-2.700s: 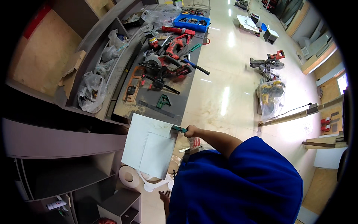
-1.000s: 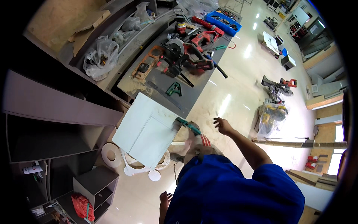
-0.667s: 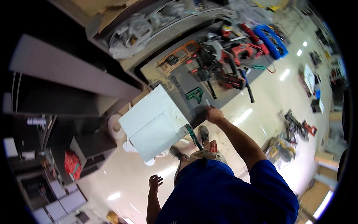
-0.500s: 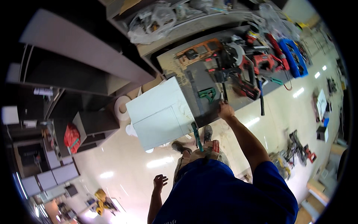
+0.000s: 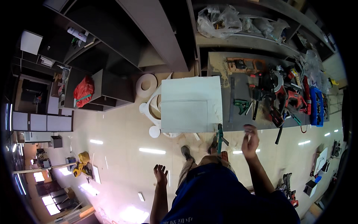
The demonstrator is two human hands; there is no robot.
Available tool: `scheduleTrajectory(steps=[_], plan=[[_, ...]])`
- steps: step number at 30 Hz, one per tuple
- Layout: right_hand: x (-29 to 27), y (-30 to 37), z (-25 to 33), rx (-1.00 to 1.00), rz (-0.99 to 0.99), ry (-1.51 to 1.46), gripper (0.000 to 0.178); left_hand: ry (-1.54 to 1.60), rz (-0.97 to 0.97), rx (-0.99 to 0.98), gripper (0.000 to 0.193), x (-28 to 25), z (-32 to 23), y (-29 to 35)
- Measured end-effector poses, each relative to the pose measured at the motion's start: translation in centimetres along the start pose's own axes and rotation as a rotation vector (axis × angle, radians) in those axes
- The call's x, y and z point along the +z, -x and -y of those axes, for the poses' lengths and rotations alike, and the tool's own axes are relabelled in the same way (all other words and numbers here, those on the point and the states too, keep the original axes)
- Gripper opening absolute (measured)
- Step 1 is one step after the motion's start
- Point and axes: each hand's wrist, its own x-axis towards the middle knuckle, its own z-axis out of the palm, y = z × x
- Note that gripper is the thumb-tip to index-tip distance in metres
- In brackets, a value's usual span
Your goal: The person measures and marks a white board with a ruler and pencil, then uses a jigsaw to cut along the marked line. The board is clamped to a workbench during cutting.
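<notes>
A white board [image 5: 186,89] with thin drawn lines lies partly on the grey workbench [image 5: 242,80] and juts out past its left end. At the board's near right corner a green clamp [image 5: 220,135] stands at the bench edge. My left hand [image 5: 160,173] hangs low over the floor, fingers apart, with nothing in it. My right hand [image 5: 250,142] is raised just off the bench's near edge, its fingers bent and smeared by motion; whether something is in them is unclear. Nearest to it on the bench are a green square-like tool [image 5: 241,105] and a dark slim bar [image 5: 256,111].
Red and black power tools [image 5: 292,99], a hammer [image 5: 279,134] overhanging the edge and a blue bin [image 5: 317,106] crowd the bench's right side. Dark cabinets [image 5: 108,89] stand at left. White offcut rings [image 5: 146,85] lie beyond the board. My shoes [image 5: 187,153] are below.
My right hand has drawn back from the slim tools on the bench toward me. My left hand stays low with fingers apart. The whole view has turned, shifting the bench rightward.
</notes>
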Motion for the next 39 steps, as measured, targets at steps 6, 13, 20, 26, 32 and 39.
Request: scheduleTrajectory(steps=[6,13,20,26,32,39], plan=[[15.7,-0.3,15.5,-0.350,0.603,-0.452,0.040,0.299,0.303,0.045,0.061,6.4,-3.3,-1.1],[33.0,19.8,8.7,-0.019,1.126,-0.279,0.046,0.379,1.186,-0.061,0.060,-3.2,-1.7,-3.3],[26.8,30.7,-1.6,0.825,0.984,0.379,0.041,0.558,0.229,0.362,0.068,-14.1,-21.7,3.3],[37.3,27.9,-1.9,1.366,0.673,-0.526,0.051,-0.239,0.359,1.127,0.053,-5.0,-13.0,0.1],[22.5,18.0,16.2,1.278,0.997,-1.021,0.081,-0.534,0.877,0.871,0.053,8.3,-4.0,5.3],[6.4,34.6,0.3,0.596,0.504,-0.101,0.041,-0.884,1.264,0.782,0.055,19.6,5.9,12.7]])
